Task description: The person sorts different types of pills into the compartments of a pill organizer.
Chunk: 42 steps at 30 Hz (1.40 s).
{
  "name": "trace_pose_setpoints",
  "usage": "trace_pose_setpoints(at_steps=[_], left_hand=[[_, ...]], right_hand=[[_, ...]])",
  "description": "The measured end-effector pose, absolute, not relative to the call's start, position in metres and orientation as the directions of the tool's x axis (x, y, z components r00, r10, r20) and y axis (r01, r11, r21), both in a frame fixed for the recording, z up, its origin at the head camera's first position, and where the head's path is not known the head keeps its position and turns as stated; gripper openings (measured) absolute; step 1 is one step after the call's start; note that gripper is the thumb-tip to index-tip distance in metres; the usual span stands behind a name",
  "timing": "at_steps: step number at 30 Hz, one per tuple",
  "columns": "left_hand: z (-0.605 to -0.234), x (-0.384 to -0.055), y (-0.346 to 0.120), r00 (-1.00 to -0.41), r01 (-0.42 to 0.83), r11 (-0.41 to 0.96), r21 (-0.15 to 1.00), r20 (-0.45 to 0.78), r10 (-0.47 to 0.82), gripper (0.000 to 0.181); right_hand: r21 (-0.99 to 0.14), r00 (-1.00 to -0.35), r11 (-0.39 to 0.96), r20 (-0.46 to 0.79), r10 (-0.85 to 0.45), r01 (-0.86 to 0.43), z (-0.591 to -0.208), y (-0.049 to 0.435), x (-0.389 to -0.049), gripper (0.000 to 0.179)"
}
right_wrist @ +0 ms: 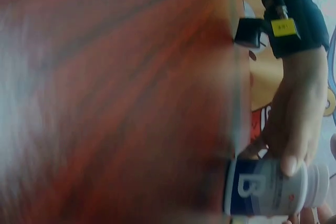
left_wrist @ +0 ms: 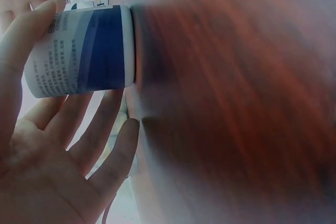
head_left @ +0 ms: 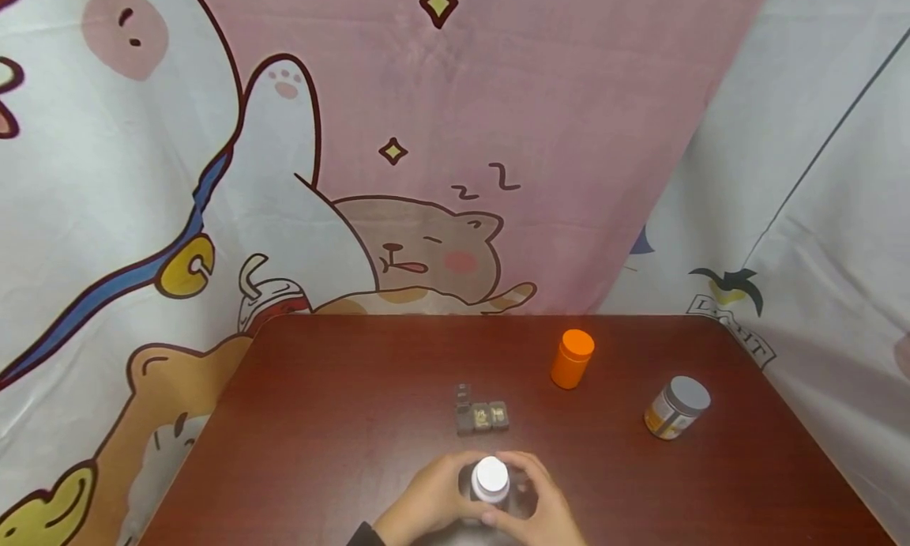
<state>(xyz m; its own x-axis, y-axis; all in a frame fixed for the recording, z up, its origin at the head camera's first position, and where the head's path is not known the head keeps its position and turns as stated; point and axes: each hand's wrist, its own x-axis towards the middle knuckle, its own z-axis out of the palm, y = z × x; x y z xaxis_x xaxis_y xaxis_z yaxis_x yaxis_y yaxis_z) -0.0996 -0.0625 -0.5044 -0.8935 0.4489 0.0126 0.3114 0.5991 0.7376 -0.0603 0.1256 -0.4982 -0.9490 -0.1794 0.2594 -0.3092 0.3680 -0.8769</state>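
Note:
A white pill bottle [head_left: 490,480] with a white cap stands upright between both hands at the near middle of the table. Its blue and white label [left_wrist: 102,51] carries printed text, and a large letter B shows in the right wrist view. My left hand [head_left: 435,495] holds the bottle from the left, its thumb across the side and its fingers spread behind. From the right, my right hand [head_left: 543,502] curves round it, fingertips at the far side and thumb at the near side. The right palm stays apart from the bottle. Most of the right hand lies outside its wrist view.
Just beyond the hands lies a small grey translucent pill box [head_left: 482,417] with several compartments, one set off from the row. An orange bottle [head_left: 571,360] stands farther back, right of centre. A grey-lidded jar [head_left: 675,408] stands at the right. Behind the brown table [head_left: 320,419] hangs a cartoon cloth.

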Motion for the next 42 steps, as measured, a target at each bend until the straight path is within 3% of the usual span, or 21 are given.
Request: trace_pose_setpoints(at_steps=[7,10,14,22,26,30,35,38,42], left_hand=[[-0.504,-0.099,-0.063,-0.894,0.319,0.598,0.735,0.024,0.448,0.064],[-0.505,-0.1,-0.062,-0.893,0.328,0.593,0.735,0.036,0.449,0.064],[-0.506,-0.1,-0.062,-0.887,0.35,0.581,0.735,0.061,0.457,0.066],[-0.505,-0.099,-0.063,-0.893,0.327,0.569,0.755,0.048,0.448,0.059],[-0.505,-0.099,-0.063,-0.892,0.316,0.577,0.754,0.029,0.451,0.06],[-0.504,-0.099,-0.063,-0.89,0.316,0.577,0.753,0.025,0.456,0.062],[-0.506,-0.1,-0.063,-0.888,0.332,0.566,0.754,0.048,0.458,0.063],[-0.507,-0.1,-0.063,-0.889,0.343,0.576,0.742,0.059,0.454,0.067],[-0.508,-0.1,-0.062,-0.891,0.337,0.589,0.734,0.047,0.451,0.065]], right_hand=[[-0.775,-0.874,0.407,0.45,-0.182,-0.484,-0.506,0.119,-0.067,0.061],[-0.751,-0.853,0.404,0.464,-0.241,-0.523,-0.505,0.121,-0.075,0.057],[-0.713,-0.81,0.398,0.443,-0.383,-0.578,-0.505,0.129,-0.091,0.051],[-0.687,-0.585,0.196,0.393,-0.71,-0.699,-0.491,0.146,-0.124,0.048],[-0.726,-0.507,0.153,0.297,-0.809,-0.671,-0.479,0.149,-0.131,0.047],[-0.741,-0.473,0.142,0.259,-0.842,-0.657,-0.474,0.149,-0.134,0.049],[-0.733,-0.496,0.143,0.29,-0.818,-0.665,-0.477,0.149,-0.13,0.053],[-0.738,-0.578,0.183,0.322,-0.75,-0.649,-0.482,0.15,-0.123,0.059],[-0.773,-0.761,0.306,0.325,-0.562,-0.556,-0.489,0.15,-0.105,0.061]])
